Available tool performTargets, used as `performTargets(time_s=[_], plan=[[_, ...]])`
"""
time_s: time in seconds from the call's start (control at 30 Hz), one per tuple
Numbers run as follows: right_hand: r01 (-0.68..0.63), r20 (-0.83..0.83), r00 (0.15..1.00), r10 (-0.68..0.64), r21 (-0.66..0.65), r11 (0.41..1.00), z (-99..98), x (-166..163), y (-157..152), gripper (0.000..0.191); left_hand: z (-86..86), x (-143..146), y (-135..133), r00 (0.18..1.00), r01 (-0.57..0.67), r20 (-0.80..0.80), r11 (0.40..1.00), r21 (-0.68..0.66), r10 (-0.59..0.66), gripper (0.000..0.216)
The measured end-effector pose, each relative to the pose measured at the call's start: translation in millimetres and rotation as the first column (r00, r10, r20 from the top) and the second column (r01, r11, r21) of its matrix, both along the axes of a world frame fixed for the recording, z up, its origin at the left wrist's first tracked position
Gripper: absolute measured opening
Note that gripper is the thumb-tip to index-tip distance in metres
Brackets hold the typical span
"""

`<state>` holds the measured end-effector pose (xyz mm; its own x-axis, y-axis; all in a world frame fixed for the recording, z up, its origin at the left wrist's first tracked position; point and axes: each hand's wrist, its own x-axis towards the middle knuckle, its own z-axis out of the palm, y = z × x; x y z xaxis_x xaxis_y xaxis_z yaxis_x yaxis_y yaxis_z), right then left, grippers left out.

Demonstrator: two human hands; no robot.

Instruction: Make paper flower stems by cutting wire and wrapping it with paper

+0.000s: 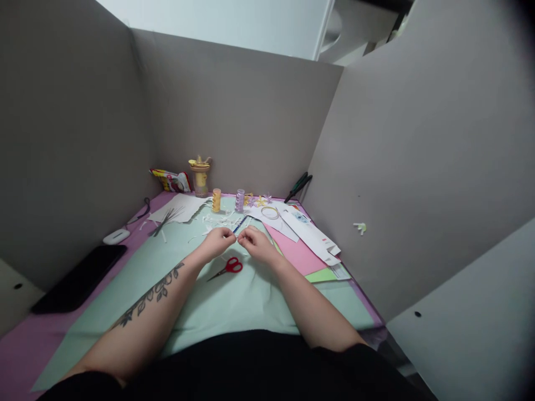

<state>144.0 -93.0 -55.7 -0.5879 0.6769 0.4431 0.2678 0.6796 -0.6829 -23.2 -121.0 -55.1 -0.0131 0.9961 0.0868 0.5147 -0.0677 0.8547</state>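
Note:
My left hand (220, 241) and my right hand (254, 241) meet fingertip to fingertip above the pale green cloth (234, 309). Both are closed in a pinch; whatever lies between the fingers is too small to make out. Just below them rests a pair of red-handled scissors (231, 267), blades pointing left. Behind the hands are scattered white paper scraps (215, 221) and a thin blue stick, perhaps a pen (239, 224). Two small ribbed spools or tubes, one orange (216, 200) and one purple (239, 200), stand upright farther back.
Left lie a black tablet-like slab (79, 278), a white case (116, 237) and thin grey sticks (167, 219). Pink paper (292, 245), a white box (311, 234) and a wire ring (270, 213) are right. Dark-handled pliers (298, 186) lean against the grey partition (242, 117).

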Motion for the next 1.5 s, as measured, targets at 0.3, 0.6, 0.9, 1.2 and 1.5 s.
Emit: performTargets(time_s=[0.3, 0.6, 0.9, 1.2, 1.5], plan=[[-0.014, -0.072, 0.997, 0.017, 0.040, 0.999, 0.3, 2, 3, 0.009, 8.6, -7, -2, 0.897, 0.224, 0.423, 0.957, -0.185, -0.128, 0.023], [-0.017, -0.087, 0.996, 0.018, 0.011, 1.000, -0.1, 2, 3, 0.010, 10.1, -7, -3, 0.910, 0.203, 0.395, 0.965, -0.164, -0.125, 0.020], [0.137, -0.262, 0.946, -0.190, -0.208, 0.968, -12.7, -2, 15, 0.034, 10.1, 1, -5, 0.999, -0.029, 0.037, 0.982, 0.189, 0.022, 0.015], [-0.077, -0.349, 0.931, -0.109, -0.478, 0.875, -16.6, -16, 5, 0.017, 3.1, 3, -3, 0.969, 0.058, -0.243, 0.921, 0.384, 0.040, 0.017], [0.068, -0.333, 0.921, -0.203, -0.376, 0.924, -15.8, -15, 8, 0.012, 1.1, 3, -4, 0.973, 0.069, -0.232, 0.940, 0.333, 0.011, 0.020]])
